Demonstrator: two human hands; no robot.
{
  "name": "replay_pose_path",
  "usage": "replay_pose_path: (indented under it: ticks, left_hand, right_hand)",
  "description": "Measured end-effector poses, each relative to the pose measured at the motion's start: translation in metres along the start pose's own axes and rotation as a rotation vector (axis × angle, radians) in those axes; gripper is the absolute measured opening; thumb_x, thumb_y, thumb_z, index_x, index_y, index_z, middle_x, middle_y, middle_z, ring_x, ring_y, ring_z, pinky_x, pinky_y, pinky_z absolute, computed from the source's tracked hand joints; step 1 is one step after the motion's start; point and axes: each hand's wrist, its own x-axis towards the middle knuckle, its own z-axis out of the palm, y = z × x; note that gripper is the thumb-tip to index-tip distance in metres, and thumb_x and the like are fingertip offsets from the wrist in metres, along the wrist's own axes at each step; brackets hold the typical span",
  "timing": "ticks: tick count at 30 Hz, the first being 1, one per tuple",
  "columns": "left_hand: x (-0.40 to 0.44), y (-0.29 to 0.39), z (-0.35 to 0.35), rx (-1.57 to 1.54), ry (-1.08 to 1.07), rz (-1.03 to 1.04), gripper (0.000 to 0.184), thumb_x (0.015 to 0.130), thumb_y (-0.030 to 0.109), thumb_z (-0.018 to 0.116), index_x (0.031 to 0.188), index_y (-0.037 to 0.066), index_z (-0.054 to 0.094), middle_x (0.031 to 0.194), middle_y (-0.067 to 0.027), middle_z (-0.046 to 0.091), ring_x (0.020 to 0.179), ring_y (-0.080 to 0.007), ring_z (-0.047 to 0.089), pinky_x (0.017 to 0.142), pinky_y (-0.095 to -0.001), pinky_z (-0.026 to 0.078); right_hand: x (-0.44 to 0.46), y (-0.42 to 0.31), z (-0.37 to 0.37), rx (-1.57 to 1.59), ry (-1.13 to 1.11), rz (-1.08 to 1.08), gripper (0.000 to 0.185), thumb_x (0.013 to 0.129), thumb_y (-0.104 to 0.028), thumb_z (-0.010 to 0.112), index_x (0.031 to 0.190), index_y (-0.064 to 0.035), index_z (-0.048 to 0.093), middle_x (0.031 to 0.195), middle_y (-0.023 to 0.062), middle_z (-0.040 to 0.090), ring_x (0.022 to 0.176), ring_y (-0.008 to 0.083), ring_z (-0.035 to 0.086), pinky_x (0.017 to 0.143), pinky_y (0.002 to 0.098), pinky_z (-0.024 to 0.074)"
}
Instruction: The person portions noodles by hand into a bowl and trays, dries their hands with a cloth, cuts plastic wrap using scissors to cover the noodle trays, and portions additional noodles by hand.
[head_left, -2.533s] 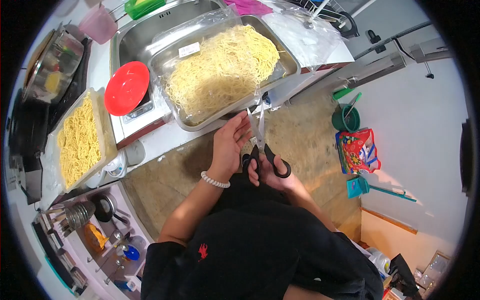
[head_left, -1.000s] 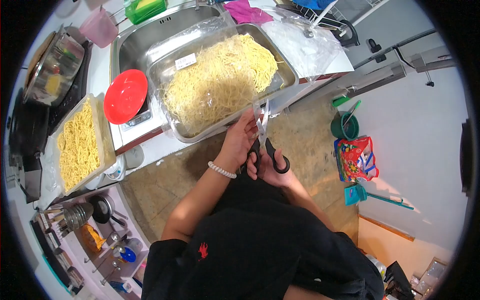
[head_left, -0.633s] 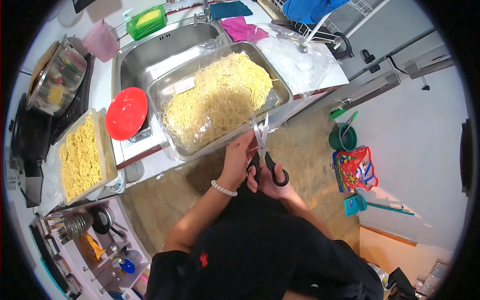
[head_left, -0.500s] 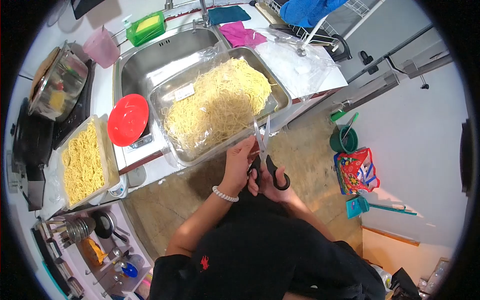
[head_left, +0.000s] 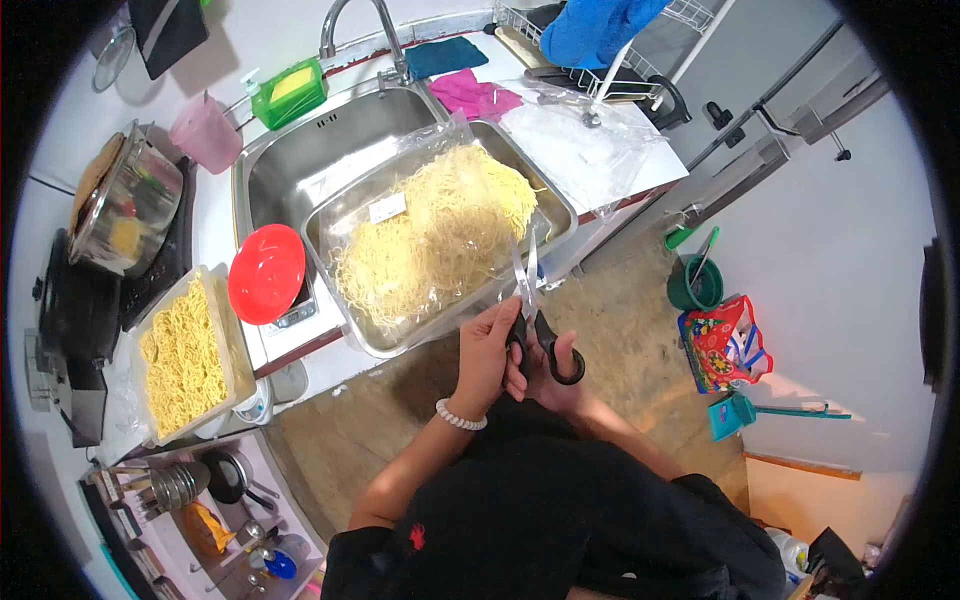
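My right hand (head_left: 556, 385) grips black-handled scissors (head_left: 530, 285), thumb and fingers through the loops. The blades point away from me, slightly apart, at the near edge of a metal tray. Just left of them, my left hand (head_left: 487, 352) is closed in a pinch at what looks like the near edge of a clear plastic bag (head_left: 388, 207). Its fingertips are partly hidden by the scissors. Yellow noodles (head_left: 425, 240) fill the bag, which has a white label and lies in the metal tray (head_left: 562, 215).
The tray overlaps the sink (head_left: 290, 180). Left of it are a red bowl (head_left: 266, 275) on a small scale and a plastic container (head_left: 240, 365) of noodles. A dish rack (head_left: 620, 75) stands at the back right. On the floor are a green bucket (head_left: 694, 283) and a dustpan (head_left: 732, 416).
The scissor blades have come a little closer together. Both hands stay beside the tray's near edge. The whole view has shifted slightly with my head.
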Motion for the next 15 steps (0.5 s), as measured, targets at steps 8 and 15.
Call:
replay_pose_path:
  ticks: [8,15]
  left_hand:
    - [0.016,-0.017,-0.015,-0.146,-0.096,0.025,0.033,0.097,0.029,0.050,0.108,0.000,0.062,0.057,-0.0049,0.054,0.035,-0.0149,0.053,0.027,-0.0249,0.041]
    - [0.041,-0.022,-0.018,-0.072,0.078,0.281,0.034,0.096,0.027,0.053,0.108,-0.003,0.062,0.071,-0.0072,0.062,0.043,-0.0120,0.052,0.038,-0.0212,0.042]
  right_hand:
    - [0.003,-0.008,-0.005,-0.013,-0.026,0.053,0.075,0.075,-0.082,0.034,0.091,-0.0089,0.046,0.065,0.0042,0.049,0.059,0.0174,0.050,0.058,0.0271,0.0407]
    - [0.005,-0.006,-0.017,0.035,-0.085,0.069,0.073,0.077,-0.080,0.034,0.093,-0.0099,0.047,0.069,0.0045,0.050,0.064,0.0188,0.050,0.062,0.0282,0.0397]
